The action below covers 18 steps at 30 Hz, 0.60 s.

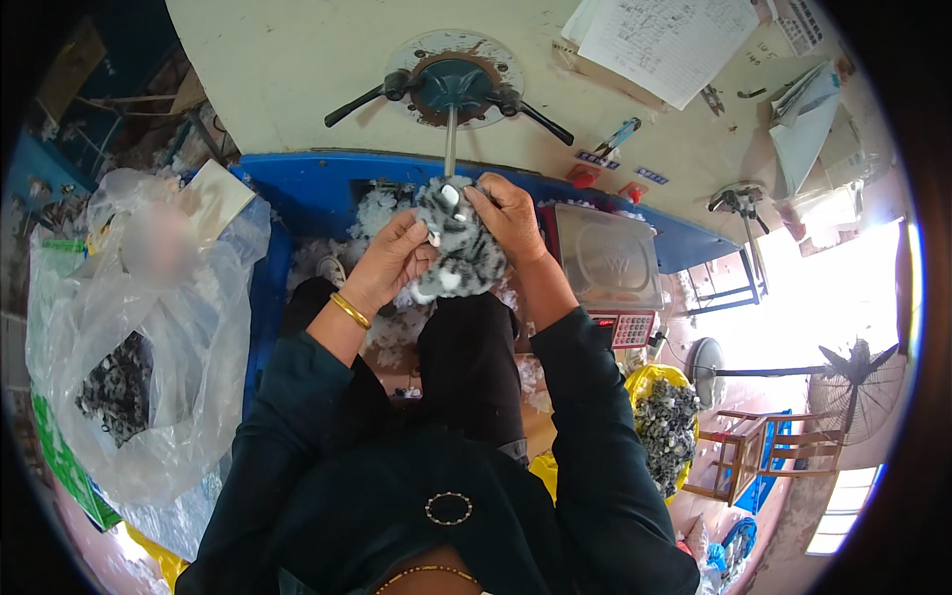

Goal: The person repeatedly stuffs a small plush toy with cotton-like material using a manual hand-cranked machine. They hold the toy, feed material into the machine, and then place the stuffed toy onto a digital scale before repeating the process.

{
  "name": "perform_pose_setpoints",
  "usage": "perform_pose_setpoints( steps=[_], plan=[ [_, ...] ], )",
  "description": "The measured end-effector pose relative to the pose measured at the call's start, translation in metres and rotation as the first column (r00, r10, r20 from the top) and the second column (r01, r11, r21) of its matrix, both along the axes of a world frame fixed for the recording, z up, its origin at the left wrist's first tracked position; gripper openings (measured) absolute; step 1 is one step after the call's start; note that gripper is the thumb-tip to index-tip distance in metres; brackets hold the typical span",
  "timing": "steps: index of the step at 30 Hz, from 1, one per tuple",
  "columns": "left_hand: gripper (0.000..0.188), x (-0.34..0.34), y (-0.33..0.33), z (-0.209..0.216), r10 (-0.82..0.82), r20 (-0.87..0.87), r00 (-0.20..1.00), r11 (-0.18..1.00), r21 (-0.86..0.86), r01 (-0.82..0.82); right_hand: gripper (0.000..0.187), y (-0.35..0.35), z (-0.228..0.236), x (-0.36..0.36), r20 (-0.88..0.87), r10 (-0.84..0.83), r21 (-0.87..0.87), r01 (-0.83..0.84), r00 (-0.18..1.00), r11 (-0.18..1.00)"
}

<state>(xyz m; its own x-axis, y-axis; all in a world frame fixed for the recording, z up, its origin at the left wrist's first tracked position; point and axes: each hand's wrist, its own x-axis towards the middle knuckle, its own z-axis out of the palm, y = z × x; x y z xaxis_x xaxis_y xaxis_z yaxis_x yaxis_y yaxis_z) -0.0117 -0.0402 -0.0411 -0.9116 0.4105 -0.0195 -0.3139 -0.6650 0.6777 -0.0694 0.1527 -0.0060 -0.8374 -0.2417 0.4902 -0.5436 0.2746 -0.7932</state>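
At the far left, dark grey-and-white fluffy pieces (117,389) are held in a large clear plastic bag (193,397). White stuffing (375,210) is scattered beyond the left hand (395,260), by which the near-left edge of a grey, black and white plush piece (471,256) is pinched between thumb and fingers. The plush piece is held above the lap, just below a metal tube (451,139); whether the tube is inserted into it cannot be told. Its upper right edge is gripped by the right hand (513,220). Farther right, a scale (607,260) is seen, then more fluffy pieces (664,426) in a yellow bag (652,374).
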Motion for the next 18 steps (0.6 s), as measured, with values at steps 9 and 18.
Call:
perform_pose_setpoints(
  steps=[9, 18],
  plan=[
    [0.061, 0.031, 0.037, 0.047, 0.362, -0.010, 0.932, 0.926, -0.114, -0.361, 0.020, 0.002, 0.018, -0.011, 0.600, 0.299, -0.358, -0.086, 0.742, 0.930],
    [0.052, 0.023, 0.008, 0.067, 0.294, -0.032, 0.955, 0.911, -0.293, -0.290, 0.018, -0.027, 0.005, -0.010, 0.610, 0.161, -0.428, 0.152, 0.776, 0.891]
  ],
)
